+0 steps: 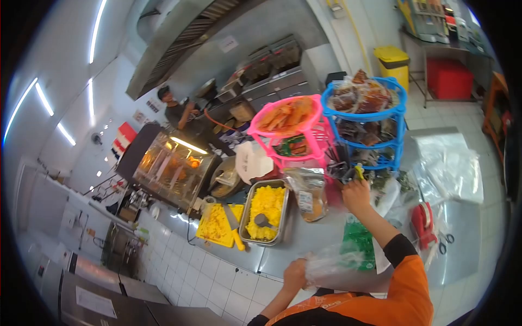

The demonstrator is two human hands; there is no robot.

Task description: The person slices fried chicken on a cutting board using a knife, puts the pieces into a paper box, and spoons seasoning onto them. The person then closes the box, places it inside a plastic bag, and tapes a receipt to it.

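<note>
My left hand (pixel 295 275) is closed on the edge of a clear plastic bag (pixel 334 267) near the table's front edge. Farther forward, my right hand (pixel 356 194) is closed around something small and yellow (pixel 359 172), beside black-handled utensils (pixel 338 163) at the foot of the pink rack (pixel 321 133). What exactly it grips is unclear. A green packet (pixel 358 244) lies between my arms. Left of my right hand stands a clear pouch with a label (pixel 306 201). A metal tray of yellow food (pixel 266 212) holds a grey scoop.
A blue tiered rack (pixel 399 117) holds bagged food. A yellow board (pixel 209 231) with a knife (pixel 234 225) is at the left. Clear bags (pixel 448 171) and a red tape dispenser (pixel 423 224) are at the right. A person (pixel 182 111) stands beyond a glass warmer (pixel 168 165).
</note>
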